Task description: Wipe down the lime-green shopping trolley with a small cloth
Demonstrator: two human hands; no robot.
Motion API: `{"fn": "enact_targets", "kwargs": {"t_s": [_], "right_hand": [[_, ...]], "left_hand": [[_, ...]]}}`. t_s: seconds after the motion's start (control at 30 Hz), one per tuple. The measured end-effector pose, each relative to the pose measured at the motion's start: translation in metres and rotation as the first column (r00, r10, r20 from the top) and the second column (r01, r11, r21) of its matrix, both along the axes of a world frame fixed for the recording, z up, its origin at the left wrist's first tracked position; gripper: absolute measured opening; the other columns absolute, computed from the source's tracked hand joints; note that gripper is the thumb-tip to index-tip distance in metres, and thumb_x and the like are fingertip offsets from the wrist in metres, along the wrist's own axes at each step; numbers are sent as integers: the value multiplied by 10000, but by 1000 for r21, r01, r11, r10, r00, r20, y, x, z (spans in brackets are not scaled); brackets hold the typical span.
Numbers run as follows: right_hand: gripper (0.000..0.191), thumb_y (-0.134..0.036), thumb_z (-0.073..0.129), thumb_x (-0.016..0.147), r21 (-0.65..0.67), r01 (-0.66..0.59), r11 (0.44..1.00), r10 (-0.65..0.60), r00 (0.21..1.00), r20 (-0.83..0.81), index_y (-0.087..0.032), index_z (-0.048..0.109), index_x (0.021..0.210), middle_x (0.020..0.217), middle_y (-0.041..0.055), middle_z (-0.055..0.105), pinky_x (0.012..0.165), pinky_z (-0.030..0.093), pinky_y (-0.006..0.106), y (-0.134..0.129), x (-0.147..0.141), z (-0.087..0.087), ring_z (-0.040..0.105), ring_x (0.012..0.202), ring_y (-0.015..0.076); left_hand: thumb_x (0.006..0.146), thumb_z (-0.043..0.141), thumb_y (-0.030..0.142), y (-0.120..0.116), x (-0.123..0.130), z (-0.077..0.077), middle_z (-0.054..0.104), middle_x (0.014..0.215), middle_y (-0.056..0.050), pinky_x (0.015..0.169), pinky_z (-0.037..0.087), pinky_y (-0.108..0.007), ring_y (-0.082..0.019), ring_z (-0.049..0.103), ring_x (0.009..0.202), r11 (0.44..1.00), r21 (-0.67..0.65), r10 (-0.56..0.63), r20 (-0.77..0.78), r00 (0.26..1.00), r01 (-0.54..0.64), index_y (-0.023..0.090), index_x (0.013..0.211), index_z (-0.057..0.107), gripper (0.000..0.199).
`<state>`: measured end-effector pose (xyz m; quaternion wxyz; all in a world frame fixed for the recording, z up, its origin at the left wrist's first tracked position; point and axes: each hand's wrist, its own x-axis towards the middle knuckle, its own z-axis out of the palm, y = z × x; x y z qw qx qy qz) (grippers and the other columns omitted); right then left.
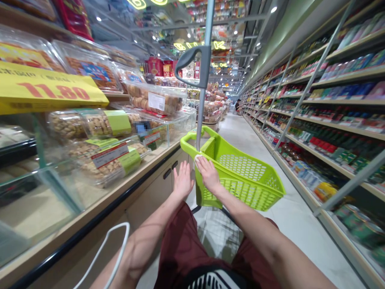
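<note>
A bright green plastic shopping cart [249, 160] with a perforated basket stands in front of my knees. A grey metal pole [201, 116] with a grey loop handle [192, 66] rises at its near end. My right hand [208, 173] is at the basket's near end, below the pole. Under its fingertips shows a small white wad, like a tissue [197, 159], pressed against the green plastic. My left hand [183, 180] is raised just left of the cart, fingers stretched and slightly apart, holding nothing. A gap separates it from the basket.
On the left, a glass-fronted counter [87, 200] carries clear boxes of baked snacks [105, 160] and a yellow price sign [51, 90]. Long stocked shelves [337, 108] line the right. The pale-floored aisle [234, 124] runs ahead, with a person [237, 106] far off. A white cable [118, 245] loops by my left forearm.
</note>
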<state>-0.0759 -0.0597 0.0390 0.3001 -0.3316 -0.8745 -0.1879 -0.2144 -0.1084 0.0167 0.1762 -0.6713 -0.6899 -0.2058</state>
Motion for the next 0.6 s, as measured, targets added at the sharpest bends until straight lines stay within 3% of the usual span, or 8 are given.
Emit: {"fn": "enact_targets", "kwargs": {"t_s": [0.07, 0.13, 0.3, 0.4, 0.47, 0.6], "right_hand": [[496, -65, 312, 848, 9, 19, 1000, -19, 1000, -15, -155, 347, 1334, 1410, 77, 301, 1054, 231, 426, 5, -3, 12, 185, 1331, 188], [482, -61, 324, 842, -12, 24, 1000, -24, 999, 24, -146, 381, 1313, 1403, 83, 312, 1046, 243, 446, 8, -4, 9, 212, 1322, 205], [449, -57, 364, 824, -115, 28, 993, -9, 987, 161, -127, 453, 1259, 1375, 106, 360, 1019, 296, 460, -4, 3, -35, 307, 1283, 229], [456, -40, 345, 817, -162, 56, 985, -24, 981, 191, -140, 473, 1243, 1357, 93, 396, 1003, 324, 442, -12, 7, -46, 349, 1259, 226], [491, -33, 326, 815, -139, 51, 989, -31, 989, 141, -161, 436, 1276, 1375, 77, 372, 1013, 309, 432, -12, 7, -36, 317, 1278, 212], [533, -62, 315, 827, -24, 21, 999, -22, 999, -31, -161, 315, 1351, 1421, 72, 286, 1061, 217, 413, -3, 2, 3, 170, 1334, 173]], "left_hand": [[753, 462, 288, 2, 3, 6, 171, 1451, -147, 1058, 163, -519, -265, 126, 1340, 1000, 19, 6, 2, 1000, -6, 49, 1358, 221, 693], [752, 466, 286, 3, 7, 8, 178, 1449, -148, 1061, 155, -519, -267, 126, 1339, 1000, 13, -5, -9, 1000, 5, 51, 1359, 222, 695], [751, 459, 271, -3, 11, -4, 178, 1450, -135, 1062, 147, -518, -253, 131, 1340, 997, -60, -47, -46, 998, 44, 65, 1358, 238, 678], [741, 462, 258, -4, 6, -13, 185, 1448, -136, 1063, 151, -512, -251, 142, 1338, 996, -75, -45, -50, 998, 41, 62, 1352, 252, 675], [734, 468, 259, -2, 3, -13, 187, 1447, -138, 1061, 152, -516, -252, 140, 1338, 997, -65, -31, -45, 999, 28, 56, 1351, 251, 685], [731, 474, 278, 4, 4, 1, 180, 1448, -147, 1055, 155, -528, -262, 131, 1339, 1000, -28, -9, -26, 1000, 8, 45, 1356, 227, 711]]}}
